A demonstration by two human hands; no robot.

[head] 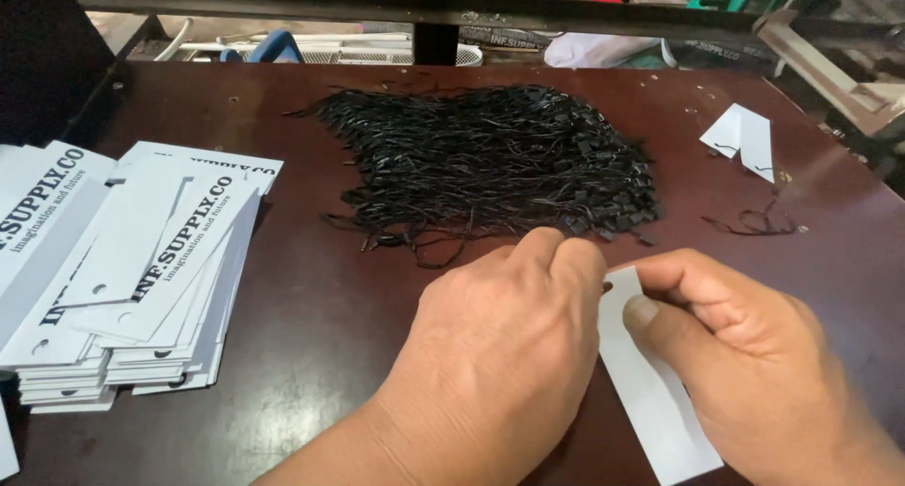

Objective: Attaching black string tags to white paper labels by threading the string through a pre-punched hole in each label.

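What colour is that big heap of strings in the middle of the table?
Black. The heap of strings shows best in the head view, on the dark brown table.

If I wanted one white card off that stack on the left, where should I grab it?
Probably by the long right edge of the top white card, coming from the stack's right side. The cards are fanned and lie flat on the dark table, so that edge overhangs those beneath and a thumb could slip under it. Both hands, left and right, are busy with another white tag.

The left hand (500,354) reaches in from 6 o'clock, knuckles up, fingers curled. The right hand (754,354) enters from 4 o'clock, thumb and forefinger pinched, fingertips meeting the left's.
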